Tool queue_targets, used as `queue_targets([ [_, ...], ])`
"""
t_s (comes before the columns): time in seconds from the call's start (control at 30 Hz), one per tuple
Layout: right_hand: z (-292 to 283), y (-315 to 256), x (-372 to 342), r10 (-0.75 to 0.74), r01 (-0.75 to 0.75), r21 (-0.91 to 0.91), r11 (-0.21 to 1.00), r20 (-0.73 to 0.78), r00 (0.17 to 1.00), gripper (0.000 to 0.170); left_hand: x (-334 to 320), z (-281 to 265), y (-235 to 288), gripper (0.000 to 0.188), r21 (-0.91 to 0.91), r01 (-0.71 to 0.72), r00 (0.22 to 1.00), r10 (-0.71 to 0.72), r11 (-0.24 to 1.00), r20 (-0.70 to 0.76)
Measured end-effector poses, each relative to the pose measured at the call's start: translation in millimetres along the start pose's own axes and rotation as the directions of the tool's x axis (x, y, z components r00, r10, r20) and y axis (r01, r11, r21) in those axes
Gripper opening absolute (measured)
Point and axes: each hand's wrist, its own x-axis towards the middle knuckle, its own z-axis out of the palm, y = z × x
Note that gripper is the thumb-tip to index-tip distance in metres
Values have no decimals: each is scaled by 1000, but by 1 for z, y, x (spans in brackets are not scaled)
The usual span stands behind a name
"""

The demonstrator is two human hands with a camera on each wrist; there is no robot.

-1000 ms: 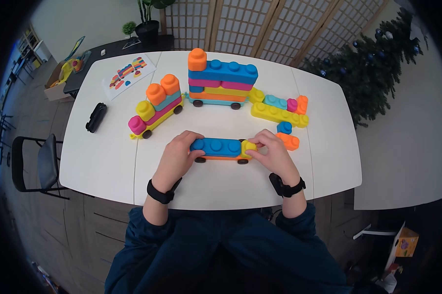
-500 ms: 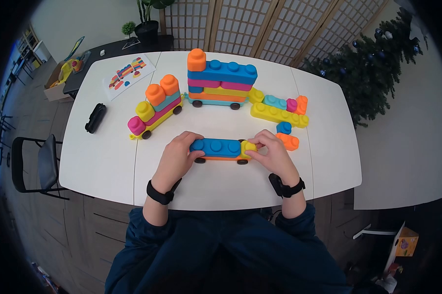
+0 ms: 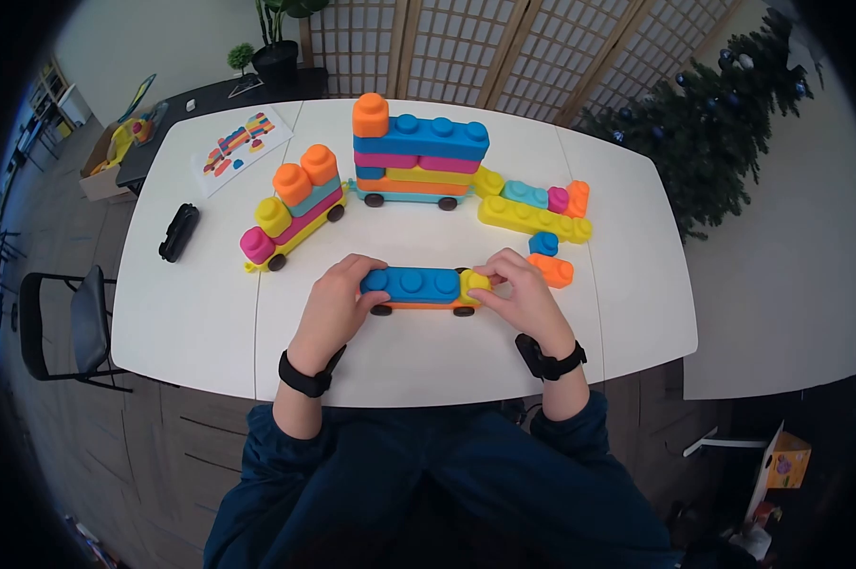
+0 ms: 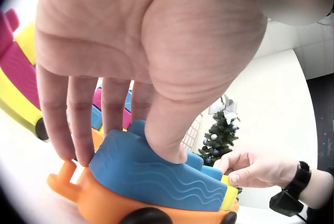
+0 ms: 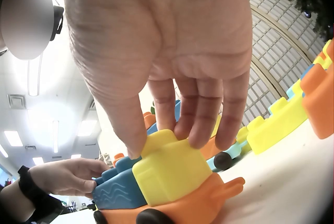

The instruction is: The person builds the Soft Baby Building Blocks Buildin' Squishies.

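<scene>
In front of the person stands an orange wheeled base, one of its wheels showing at the near left. It carries a long blue block with wavy ridges and a small yellow block at the right end. My left hand grips the left end of the blue block, thumb on the near side and fingers over the far side. At the other end, my right hand pinches the yellow block between thumb and fingers. Both blocks sit on the base, side by side.
Behind stand a tall block wagon and a lower yellow wagon, linked. To the right lie a long yellow block, a blue block and an orange block. A picture sheet and black case are at left.
The head view has shifted slightly, so the table's contents appear a little farther left. Both hands keep their hold on the blocks, with no visible movement of the wagon between them.
</scene>
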Motion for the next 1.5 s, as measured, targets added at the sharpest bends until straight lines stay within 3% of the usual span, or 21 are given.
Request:
queue_targets([
  [0.13, -19, 0, 0, 27, -28, 16, 999, 36, 999, 32, 0, 0, 2, 39, 9, -18, 1000, 18, 1000, -5],
  [0.2, -40, 12, -5, 126, -140, -139, 980, -106, 986, 36, 0, -1, 1, 36, -6, -6, 1000, 6, 1000, 0],
  [0.33, -67, 46, -22, 174, -249, -336, 909, -238, 956, 39, 0, 0, 1, 37, -20, -14, 1000, 14, 1000, 3],
  [0.4, -72, 58, -34, 242, -365, -475, 801, -300, 922, 43, 0, 0, 3, 37, -10, -10, 1000, 10, 1000, -4],
  [0.43, -74, 63, -37, 243, -366, -476, 800, -301, 922, 43, 0, 0, 3, 37, -11, -11, 1000, 11, 1000, -4],
  [0.5, -76, 72, -42, 407, -469, -340, 815, -239, 881, 46, 0, -1, 3, 37, -7, -22, 1000, 22, 1000, -1],
  [0.63, -74, 79, -45, 357, -398, -279, 874, -187, 915, 43, 0, -2, 1, 38, -10, -43, 999, 43, 999, 5],
  [0.73, -74, 69, -42, 437, -478, -262, 839, -201, 877, 37, 1, -3, 1, 40, -29, -53, 999, 53, 998, 5],
  [0.83, -73, 56, -38, 393, -451, -248, 857, -251, 885, 33, 1, -8, -2, 44, -8, -71, 996, 71, 997, 45],
  [0.93, -66, 27, -23, 341, -388, -91, 917, -322, 883, 31, 1, -23, -5, 49, -59, -92, 995, 94, 994, 25],
  [1.0, -50, 4, -7, 150, -158, 9, 987, -359, 921, 31, 1, -31, -5, 51, -143, -43, 999, 39, 989, -24],
  [1.07, -30, -21, 8, -6, 10, 17, 1000, -248, 969, 32, 1, -33, 0, 48, -207, -57, 997, 47, 977, -56],
  [1.23, 19, -51, 34, -172, 173, 1, 985, -95, 981, 32, 1, -28, 9, 43, -340, -77, 996, 60, 937, -58],
  [1.33, 27, -63, 38, -107, 108, -18, 994, 19, 994, 33, 1, -25, 8, 40, -337, -79, 996, 64, 938, -55],
  [1.5, 41, -57, 36, -133, 132, -40, 990, -14, 991, 33, 2, -24, -2, 37, -206, -74, 997, 78, 976, 11],
])
